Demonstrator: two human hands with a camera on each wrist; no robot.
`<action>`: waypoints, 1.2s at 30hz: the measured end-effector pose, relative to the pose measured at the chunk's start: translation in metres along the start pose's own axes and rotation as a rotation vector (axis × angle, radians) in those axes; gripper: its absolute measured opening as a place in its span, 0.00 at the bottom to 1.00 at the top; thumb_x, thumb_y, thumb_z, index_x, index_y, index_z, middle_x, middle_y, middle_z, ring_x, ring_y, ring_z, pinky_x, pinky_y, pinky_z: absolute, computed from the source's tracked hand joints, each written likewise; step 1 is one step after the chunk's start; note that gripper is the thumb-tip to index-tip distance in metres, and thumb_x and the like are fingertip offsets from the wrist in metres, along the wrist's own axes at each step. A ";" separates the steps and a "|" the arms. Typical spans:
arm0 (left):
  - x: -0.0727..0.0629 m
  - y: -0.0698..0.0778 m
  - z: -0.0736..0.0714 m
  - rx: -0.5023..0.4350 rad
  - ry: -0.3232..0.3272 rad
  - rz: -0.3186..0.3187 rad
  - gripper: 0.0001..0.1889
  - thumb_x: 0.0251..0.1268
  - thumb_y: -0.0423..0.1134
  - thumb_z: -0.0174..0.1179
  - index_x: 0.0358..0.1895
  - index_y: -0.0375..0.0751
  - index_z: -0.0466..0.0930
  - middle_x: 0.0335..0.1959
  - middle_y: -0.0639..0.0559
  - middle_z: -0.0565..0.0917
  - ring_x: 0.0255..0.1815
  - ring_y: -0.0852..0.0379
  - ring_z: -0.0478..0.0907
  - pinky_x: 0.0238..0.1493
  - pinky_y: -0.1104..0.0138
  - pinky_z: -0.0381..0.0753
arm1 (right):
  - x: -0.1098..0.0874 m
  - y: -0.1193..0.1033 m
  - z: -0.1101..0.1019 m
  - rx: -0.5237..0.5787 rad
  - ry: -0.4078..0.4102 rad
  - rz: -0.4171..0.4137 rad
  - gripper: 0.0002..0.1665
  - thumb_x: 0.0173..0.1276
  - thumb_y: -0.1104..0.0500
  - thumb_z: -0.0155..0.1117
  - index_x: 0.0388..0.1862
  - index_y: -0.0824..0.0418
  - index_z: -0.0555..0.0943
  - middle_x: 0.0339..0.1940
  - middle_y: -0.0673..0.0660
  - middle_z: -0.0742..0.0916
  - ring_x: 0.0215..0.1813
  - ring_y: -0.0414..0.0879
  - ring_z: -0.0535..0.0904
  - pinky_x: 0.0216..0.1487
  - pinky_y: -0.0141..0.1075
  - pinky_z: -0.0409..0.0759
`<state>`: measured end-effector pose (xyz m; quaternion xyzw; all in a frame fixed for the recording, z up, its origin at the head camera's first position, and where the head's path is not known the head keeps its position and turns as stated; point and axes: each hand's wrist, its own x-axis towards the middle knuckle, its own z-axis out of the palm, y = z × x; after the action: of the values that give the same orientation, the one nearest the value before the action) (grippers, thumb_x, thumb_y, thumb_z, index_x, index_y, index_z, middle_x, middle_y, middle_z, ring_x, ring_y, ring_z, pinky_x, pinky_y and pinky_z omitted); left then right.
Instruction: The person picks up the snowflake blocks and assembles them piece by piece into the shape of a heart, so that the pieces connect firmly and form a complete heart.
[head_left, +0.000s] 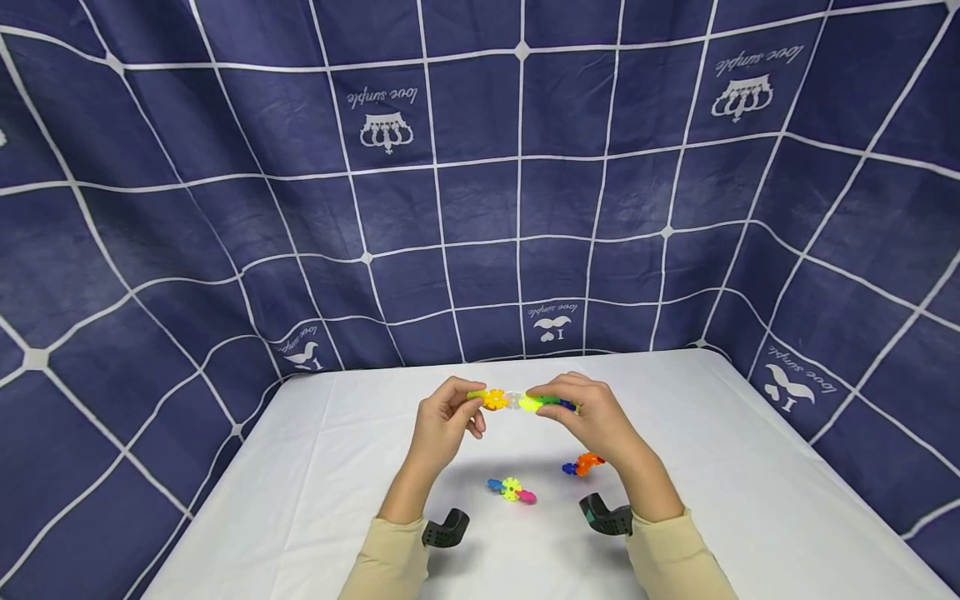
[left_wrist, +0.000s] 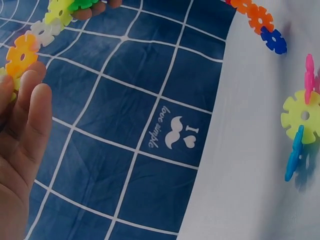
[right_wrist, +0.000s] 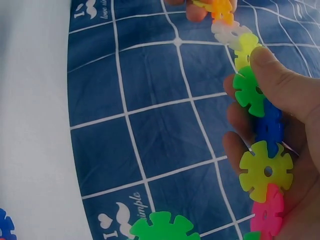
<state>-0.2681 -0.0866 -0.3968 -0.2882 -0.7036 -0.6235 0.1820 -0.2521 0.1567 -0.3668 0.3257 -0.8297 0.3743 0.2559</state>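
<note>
A chain of slotted plastic flower discs is held above the table between both hands. My left hand (head_left: 441, 425) pinches its left end, a yellow disc beside an orange disc (head_left: 496, 400). A clear disc (left_wrist: 46, 33) comes after the orange one, joined to a yellow disc (right_wrist: 245, 50). My right hand (head_left: 592, 417) grips the chain near this yellow disc, its thumb pressing on it. Green (right_wrist: 250, 91), blue (right_wrist: 269, 129), yellow (right_wrist: 266, 172) and pink (right_wrist: 267, 212) discs run along the right palm. Another green disc (right_wrist: 165, 227) shows at the right wrist view's bottom edge.
On the white table (head_left: 315, 483) lies a small joined piece with a yellow disc (head_left: 512, 489) between blue and pink ones. To its right is another piece with orange (head_left: 587, 463) and blue discs, below the right hand. A blue checked curtain (head_left: 480, 200) stands behind.
</note>
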 end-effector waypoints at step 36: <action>0.002 0.017 0.001 0.412 -0.099 0.003 0.06 0.60 0.33 0.70 0.40 0.44 0.86 0.37 0.53 0.86 0.33 0.61 0.80 0.36 0.74 0.84 | -0.001 -0.011 -0.001 -0.331 -0.133 0.099 0.28 0.57 0.47 0.78 0.57 0.46 0.83 0.47 0.43 0.89 0.49 0.40 0.84 0.50 0.40 0.85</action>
<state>-0.2585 -0.0845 -0.3823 -0.2764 -0.8239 -0.4511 0.2031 -0.2434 0.1523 -0.3622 0.2618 -0.9100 0.2223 0.2320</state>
